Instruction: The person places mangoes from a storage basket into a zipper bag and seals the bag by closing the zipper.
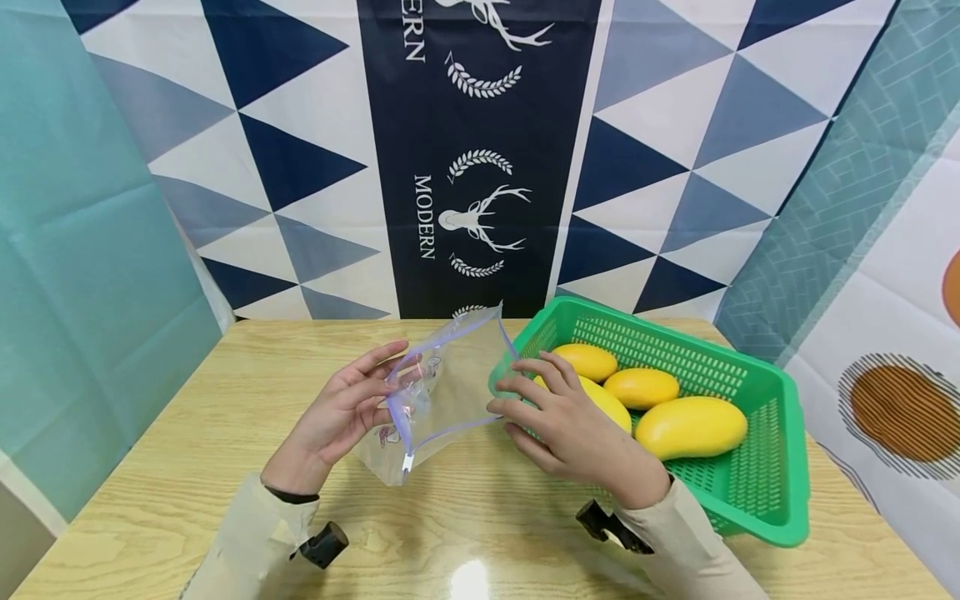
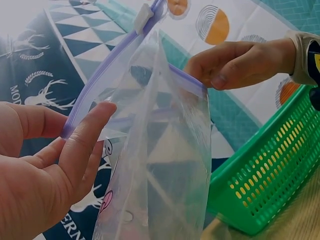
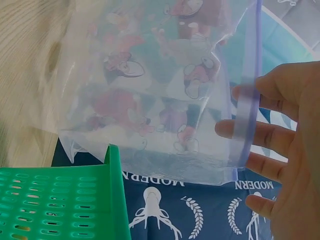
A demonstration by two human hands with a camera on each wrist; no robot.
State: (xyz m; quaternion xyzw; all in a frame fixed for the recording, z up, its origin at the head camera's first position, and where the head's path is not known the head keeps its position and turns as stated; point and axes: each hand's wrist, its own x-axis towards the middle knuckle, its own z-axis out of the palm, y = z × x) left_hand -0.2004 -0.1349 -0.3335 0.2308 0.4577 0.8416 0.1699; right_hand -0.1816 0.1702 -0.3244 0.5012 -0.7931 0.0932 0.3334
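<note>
A clear zip bag (image 1: pixel 461 387) with a purple-edged mouth and a white slider is held up over the table, its mouth spread apart. My left hand (image 1: pixel 337 412) holds the left side of the mouth, thumb and fingers about the purple edge. On the opposite side, my right hand (image 1: pixel 573 429) grips the other edge between thumb and fingers. In the right wrist view, red cartoon prints show on the bag (image 3: pixel 145 90). Several yellow mangoes (image 1: pixel 690 427) lie in a green basket (image 1: pixel 793 467) just beyond my right hand, which partly hides one of them.
The wooden table (image 1: pixel 187 433) extends to the left and front of the hands. A patterned cloth (image 1: pixel 480 133) hangs behind its far edge. The green basket's near-left corner sits close to the bag and right forearm.
</note>
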